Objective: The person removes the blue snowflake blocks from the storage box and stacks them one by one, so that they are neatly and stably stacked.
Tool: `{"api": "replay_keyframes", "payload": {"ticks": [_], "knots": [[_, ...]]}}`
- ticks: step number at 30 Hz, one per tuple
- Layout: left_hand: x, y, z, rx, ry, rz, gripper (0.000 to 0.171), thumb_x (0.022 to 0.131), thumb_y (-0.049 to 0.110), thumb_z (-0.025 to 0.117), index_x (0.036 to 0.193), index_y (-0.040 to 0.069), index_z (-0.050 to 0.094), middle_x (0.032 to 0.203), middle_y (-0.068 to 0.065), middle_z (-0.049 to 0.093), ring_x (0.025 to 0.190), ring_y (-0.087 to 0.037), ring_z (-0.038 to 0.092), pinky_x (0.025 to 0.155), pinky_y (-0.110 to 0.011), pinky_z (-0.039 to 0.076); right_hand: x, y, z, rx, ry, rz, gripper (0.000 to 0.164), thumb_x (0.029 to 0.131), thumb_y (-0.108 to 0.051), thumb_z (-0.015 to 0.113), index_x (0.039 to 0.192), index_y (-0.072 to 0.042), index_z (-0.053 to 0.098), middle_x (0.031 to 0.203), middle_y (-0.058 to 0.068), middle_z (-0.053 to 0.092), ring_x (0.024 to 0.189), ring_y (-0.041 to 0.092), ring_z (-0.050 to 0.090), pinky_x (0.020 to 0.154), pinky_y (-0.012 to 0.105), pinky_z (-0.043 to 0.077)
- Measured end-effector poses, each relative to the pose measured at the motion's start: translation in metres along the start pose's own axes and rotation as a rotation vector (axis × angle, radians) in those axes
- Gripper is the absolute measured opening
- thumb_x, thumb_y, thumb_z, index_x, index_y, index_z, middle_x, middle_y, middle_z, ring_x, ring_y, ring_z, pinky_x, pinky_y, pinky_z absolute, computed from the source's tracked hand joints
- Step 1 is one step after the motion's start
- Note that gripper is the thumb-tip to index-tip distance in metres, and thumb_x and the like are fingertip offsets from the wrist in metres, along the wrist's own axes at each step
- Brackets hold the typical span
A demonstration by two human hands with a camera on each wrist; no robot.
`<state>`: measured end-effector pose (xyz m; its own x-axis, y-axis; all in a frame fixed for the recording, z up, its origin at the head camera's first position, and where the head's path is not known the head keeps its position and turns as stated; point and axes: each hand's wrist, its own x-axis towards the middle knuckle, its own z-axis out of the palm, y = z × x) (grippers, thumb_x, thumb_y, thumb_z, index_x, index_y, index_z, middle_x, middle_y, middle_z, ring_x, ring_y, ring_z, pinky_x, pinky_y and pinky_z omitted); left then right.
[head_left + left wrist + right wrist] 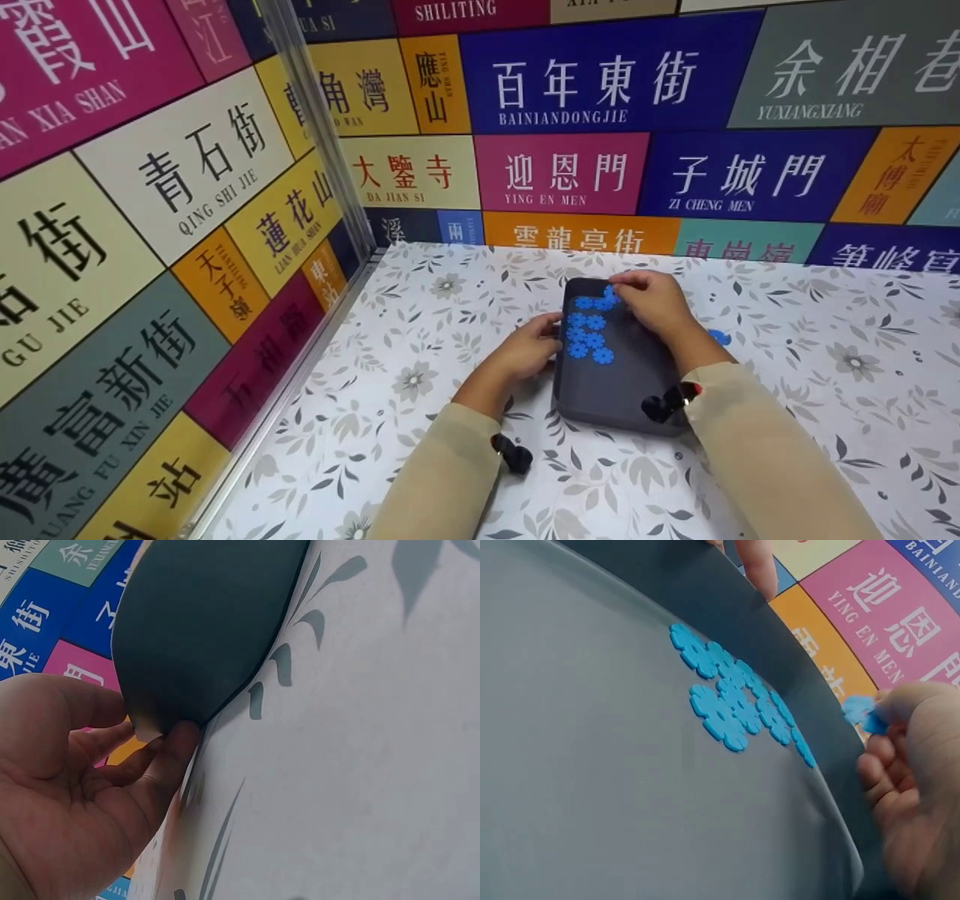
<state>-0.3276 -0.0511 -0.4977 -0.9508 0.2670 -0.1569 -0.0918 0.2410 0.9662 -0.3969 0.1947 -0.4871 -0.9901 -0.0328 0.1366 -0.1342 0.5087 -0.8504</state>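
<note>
A dark grey tray [622, 394] with raised walls lies on the table. Inside it, near its left and far sides, are several flat blue flower-shaped plastic pieces [591, 337]; the right wrist view shows some of these pieces [718, 716] overlapping. My left hand [529, 349] holds the tray's left wall, and in the left wrist view its fingers and thumb bear on the tray's edge [202, 630]. Above the tray's far end, my right hand [654, 298] pinches a blue flower-shaped piece [857, 709] between thumb and fingertips. Whether it holds more than one piece is hard to tell.
Another blue piece [720, 337] lies on the table to the right of the tray, partly behind the right wrist. The table has a white leaf-and-flower cloth [420, 382]. Sign-patterned walls [562, 172] stand behind it and along its left side.
</note>
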Motion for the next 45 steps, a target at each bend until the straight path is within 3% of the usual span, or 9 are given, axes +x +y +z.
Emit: {"api": "replay_keyframes", "payload": {"ticks": [5, 10, 17, 20, 23, 27, 32, 39, 45], "knots": [[-0.001, 0.001, 0.002, 0.016, 0.003, -0.006, 0.061, 0.100, 0.002, 0.057, 0.160, 0.012, 0.050, 0.154, -0.015, 0.059, 0.138, -0.028, 0.060, 0.107, -0.044, 0.059, -0.007, -0.012, -0.011, 0.147, 0.044, 0.057, 0.038, 0.105, -0.033, 0.067, 0.133, -0.009, 0.075, 0.110, 0.000, 0.073, 0.088, 0.018, 0.067, 0.077, 0.020, 0.059], [-0.001, 0.002, 0.003, 0.025, 0.005, -0.017, 0.060, 0.101, 0.004, 0.057, 0.160, 0.015, 0.050, 0.156, -0.014, 0.058, 0.138, -0.027, 0.060, 0.108, -0.044, 0.058, -0.017, -0.018, -0.026, 0.262, 0.070, 0.097, 0.044, 0.104, -0.031, 0.069, 0.137, -0.002, 0.071, 0.094, -0.011, 0.069, 0.082, 0.010, 0.066, 0.076, 0.018, 0.061], [-0.002, 0.001, 0.001, 0.008, -0.004, -0.008, 0.060, 0.101, 0.003, 0.056, 0.161, 0.012, 0.048, 0.157, -0.015, 0.057, 0.140, -0.029, 0.060, 0.107, -0.044, 0.059, -0.036, -0.005, -0.052, 0.435, 0.125, 0.125, 0.044, 0.103, -0.023, 0.070, 0.138, 0.004, 0.067, 0.097, -0.013, 0.073, 0.080, 0.006, 0.067, 0.076, 0.017, 0.061], [-0.002, 0.000, 0.000, 0.018, -0.007, -0.007, 0.061, 0.101, 0.004, 0.056, 0.161, 0.012, 0.048, 0.157, -0.015, 0.057, 0.139, -0.028, 0.061, 0.106, -0.043, 0.059, -0.044, 0.006, -0.062, 0.540, 0.138, 0.155, 0.036, 0.102, -0.019, 0.072, 0.132, 0.001, 0.071, 0.095, -0.011, 0.074, 0.077, 0.007, 0.068, 0.074, 0.018, 0.062], [-0.002, -0.001, -0.002, 0.022, -0.007, -0.010, 0.061, 0.102, 0.005, 0.056, 0.161, 0.013, 0.048, 0.157, -0.015, 0.057, 0.137, -0.028, 0.062, 0.104, -0.042, 0.060, -0.048, 0.019, -0.069, 0.678, 0.130, 0.196, 0.020, 0.100, -0.014, 0.074, 0.119, -0.009, 0.078, 0.094, -0.008, 0.076, 0.076, 0.010, 0.070, 0.073, 0.020, 0.063], [0.001, -0.003, -0.003, 0.008, -0.010, -0.002, 0.061, 0.102, 0.005, 0.056, 0.161, 0.013, 0.047, 0.157, -0.016, 0.057, 0.135, -0.028, 0.063, 0.101, -0.042, 0.061, -0.049, 0.035, -0.080, 0.733, 0.116, 0.224, 0.012, 0.100, -0.012, 0.074, 0.107, -0.018, 0.081, 0.093, -0.007, 0.076, 0.077, 0.009, 0.071, 0.073, 0.020, 0.063], [0.002, -0.004, -0.002, -0.014, -0.014, 0.015, 0.060, 0.100, 0.004, 0.056, 0.160, 0.009, 0.048, 0.156, -0.017, 0.057, 0.135, -0.028, 0.062, 0.100, -0.044, 0.062, -0.051, 0.056, -0.092, 0.667, 0.129, 0.247, 0.012, 0.101, -0.012, 0.072, 0.107, -0.016, 0.081, 0.092, -0.009, 0.076, 0.076, 0.008, 0.071, 0.072, 0.019, 0.063], [0.002, -0.004, -0.002, -0.006, -0.016, 0.004, 0.060, 0.102, 0.004, 0.056, 0.161, 0.010, 0.047, 0.157, -0.017, 0.056, 0.138, -0.029, 0.061, 0.103, -0.044, 0.061, -0.055, 0.081, -0.105, 0.267, 0.127, 0.335, 0.040, 0.105, -0.031, 0.067, 0.136, -0.005, 0.071, 0.087, -0.022, 0.070, 0.081, 0.001, 0.067, 0.074, 0.016, 0.059], [0.002, -0.003, -0.002, -0.010, -0.014, 0.000, 0.060, 0.102, 0.004, 0.056, 0.161, 0.012, 0.048, 0.156, -0.017, 0.057, 0.136, -0.028, 0.062, 0.103, -0.044, 0.061, -0.058, 0.089, -0.113, 0.115, 0.046, 0.318, 0.048, 0.107, -0.036, 0.064, 0.141, -0.002, 0.066, 0.089, -0.023, 0.068, 0.085, 0.002, 0.063, 0.077, 0.017, 0.058]]}}
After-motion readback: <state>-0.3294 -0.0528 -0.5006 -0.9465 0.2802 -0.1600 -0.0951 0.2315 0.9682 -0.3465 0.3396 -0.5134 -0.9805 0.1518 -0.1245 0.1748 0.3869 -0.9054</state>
